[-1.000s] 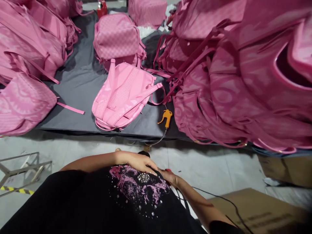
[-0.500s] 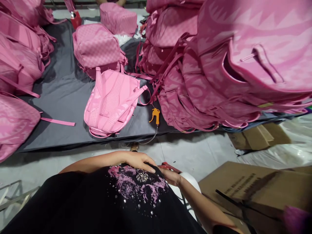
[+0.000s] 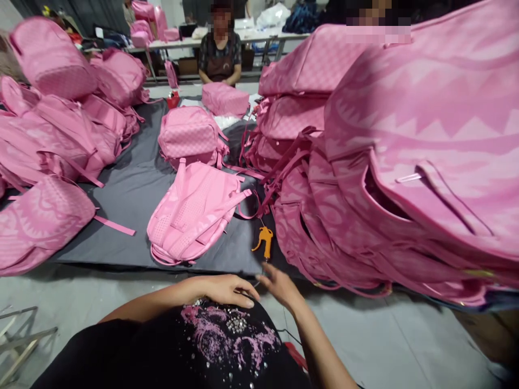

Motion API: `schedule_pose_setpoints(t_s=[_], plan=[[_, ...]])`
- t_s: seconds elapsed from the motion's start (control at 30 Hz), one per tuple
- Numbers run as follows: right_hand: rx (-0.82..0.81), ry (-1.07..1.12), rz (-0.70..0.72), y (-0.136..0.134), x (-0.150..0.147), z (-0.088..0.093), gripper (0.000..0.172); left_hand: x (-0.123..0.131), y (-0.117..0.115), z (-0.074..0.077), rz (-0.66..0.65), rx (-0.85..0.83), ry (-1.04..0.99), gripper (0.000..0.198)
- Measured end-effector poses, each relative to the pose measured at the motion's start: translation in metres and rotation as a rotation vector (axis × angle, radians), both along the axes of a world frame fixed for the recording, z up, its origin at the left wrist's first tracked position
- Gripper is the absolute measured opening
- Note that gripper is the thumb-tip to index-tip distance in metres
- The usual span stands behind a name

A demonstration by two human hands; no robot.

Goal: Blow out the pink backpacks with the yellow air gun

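Observation:
My left hand lies against the front of my black shirt, fingers stretched out and holding nothing. My right hand reaches to the table's front edge, just below an orange air blow gun. Its fingers look apart, slightly blurred, with nothing visible in them. A clear hose runs down from the gun near those fingertips; I cannot tell if they touch it. Left of the gun, a pink backpack lies with its straps up. Behind it stands another pink backpack with a checked pattern.
Piled pink backpacks rise high along the right side. More backpacks are heaped on the left of the dark-covered table. Across the table, a person sits behind a pink bag. A metal frame stands at lower left.
My right hand has moved from my waist up and forward toward the blow gun. The view has tilted up, bringing the person and the back of the room into sight. The left hand stays at my shirt.

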State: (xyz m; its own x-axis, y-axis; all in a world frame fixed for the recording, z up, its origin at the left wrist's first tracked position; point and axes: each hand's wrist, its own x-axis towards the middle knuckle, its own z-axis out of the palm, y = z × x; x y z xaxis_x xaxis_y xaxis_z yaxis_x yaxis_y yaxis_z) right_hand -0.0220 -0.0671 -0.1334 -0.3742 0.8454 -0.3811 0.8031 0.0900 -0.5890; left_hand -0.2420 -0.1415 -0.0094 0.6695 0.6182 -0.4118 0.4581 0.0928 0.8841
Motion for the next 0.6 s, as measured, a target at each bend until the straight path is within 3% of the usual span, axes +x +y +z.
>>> schedule_pose_setpoints(t_s=[0.1, 0.2, 0.27, 0.37, 0.47, 0.53, 0.6], plan=[[0.222, -0.03, -0.201, 0.074, -0.027, 0.004, 0.055, -0.007, 0.008, 0.003, 0.181, 0.157, 0.113, 0.04], [0.245, -0.161, -0.304, 0.128, -0.054, -0.008, 0.055, -0.025, 0.01, -0.006, 0.446, 0.272, 0.205, 0.045], [0.233, -0.2, -0.308, 0.147, -0.063, -0.02, 0.047, -0.047, 0.011, -0.015, 0.669, 0.346, 0.236, 0.049], [0.216, -0.216, -0.295, 0.153, -0.059, -0.035, 0.038, -0.093, 0.011, -0.026, 1.005, 0.544, 0.385, 0.045], [0.226, -0.212, -0.304, 0.137, -0.048, -0.045, 0.055, -0.133, 0.015, -0.034, 1.255, 0.726, 0.615, 0.041], [0.213, -0.225, -0.341, 0.119, -0.042, -0.049, 0.066, -0.142, 0.022, -0.038, 1.268, 0.802, 0.634, 0.039], [0.139, -0.229, -0.354, 0.101, -0.041, -0.051, 0.068, -0.138, 0.033, -0.039, 1.154, 0.843, 0.542, 0.037]])
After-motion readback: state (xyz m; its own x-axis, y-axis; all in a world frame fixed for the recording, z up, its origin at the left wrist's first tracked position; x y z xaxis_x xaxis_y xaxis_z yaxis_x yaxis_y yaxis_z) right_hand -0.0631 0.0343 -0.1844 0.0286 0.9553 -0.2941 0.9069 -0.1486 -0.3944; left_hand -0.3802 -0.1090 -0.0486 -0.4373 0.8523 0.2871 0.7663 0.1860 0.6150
